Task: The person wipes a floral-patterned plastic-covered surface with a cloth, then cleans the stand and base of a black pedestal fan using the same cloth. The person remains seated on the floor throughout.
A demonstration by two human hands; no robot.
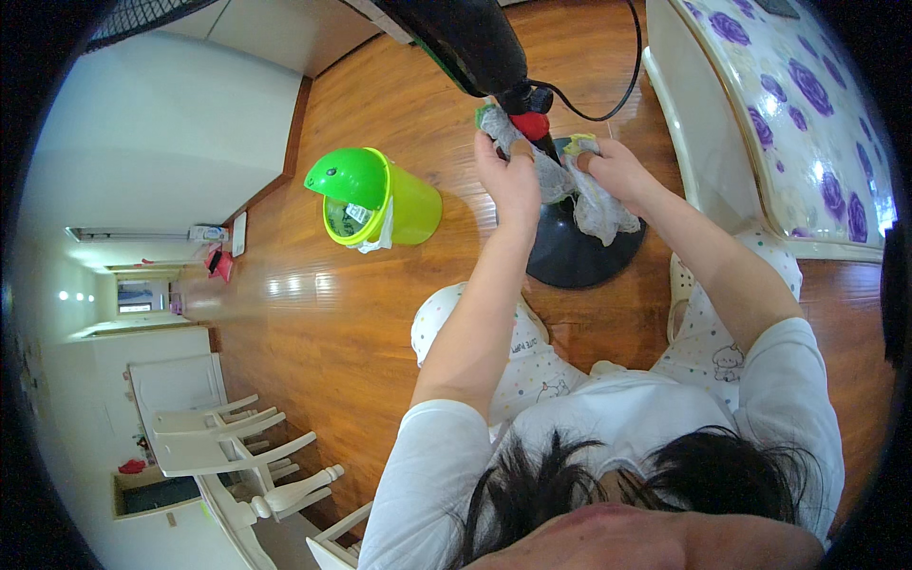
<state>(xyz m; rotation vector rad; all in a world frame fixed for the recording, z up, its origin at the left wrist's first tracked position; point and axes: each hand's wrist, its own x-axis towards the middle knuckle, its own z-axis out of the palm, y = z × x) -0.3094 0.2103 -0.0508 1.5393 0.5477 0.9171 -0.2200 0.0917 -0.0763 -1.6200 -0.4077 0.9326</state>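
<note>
A black pedestal fan point(470, 43) stands in front of me, with a red collar point(531, 126) on its pole and a round black base point(584, 256) on the floor between my feet. My left hand point(507, 174) grips a greyish-white cloth point(548, 178) with a green edge, close against the pole below the collar. On the pole's other side, my right hand point(621, 169) pinches cloth with a yellow edge, which hangs crumpled over the base. Whether this is one cloth or two I cannot tell. Part of the lower pole is hidden by the cloth.
A lime-green bin point(417, 206) with its lid tilted up stands left of the fan. To the right is a white cabinet point(719, 128) with a purple-rose top. A black cord point(636, 64) loops from the fan. White chairs point(235, 442) stand at lower left.
</note>
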